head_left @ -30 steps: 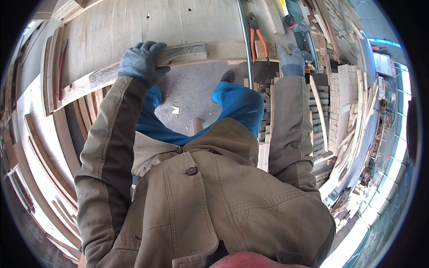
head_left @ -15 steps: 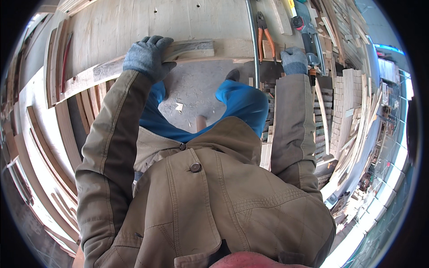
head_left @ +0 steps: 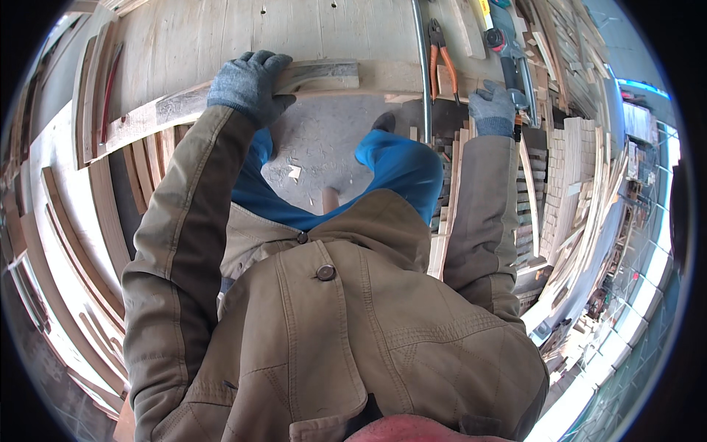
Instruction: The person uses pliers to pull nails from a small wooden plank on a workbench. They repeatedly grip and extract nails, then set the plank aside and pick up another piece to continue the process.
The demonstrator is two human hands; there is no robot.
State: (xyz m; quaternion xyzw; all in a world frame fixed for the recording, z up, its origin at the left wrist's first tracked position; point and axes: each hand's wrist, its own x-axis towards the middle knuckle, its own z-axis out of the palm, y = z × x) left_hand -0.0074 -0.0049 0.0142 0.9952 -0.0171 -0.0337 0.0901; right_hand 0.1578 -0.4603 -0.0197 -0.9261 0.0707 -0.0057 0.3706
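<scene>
My left hand (head_left: pixel 254 88), in a grey knit glove, is closed over the bench's near edge. Its fingers lie across the end of a short wooden piece (head_left: pixel 324 75), and the thumb hangs below the edge. My right hand (head_left: pixel 492 109), gloved alike, is curled at the edge farther right; what its fingers hold, if anything, is hidden. Between the hands a metal bar (head_left: pixel 424 74) crosses the edge. Pliers with orange handles (head_left: pixel 442 62) lie beside it. Just right of my right hand is a grey metal power tool (head_left: pixel 526 85).
The wooden bench top (head_left: pixel 213 37) stretches ahead. A red rod (head_left: pixel 110 92) lies by boards at the left. Stacked wood strips (head_left: pixel 582 214) fill the right side, and more long boards (head_left: pixel 81 250) stand at left. Scraps litter the floor (head_left: pixel 317 151) between my legs.
My right hand has shifted slightly right and down, and its fingers have changed position a little. My left hand stays on the wooden piece. The whole view has shifted slightly.
</scene>
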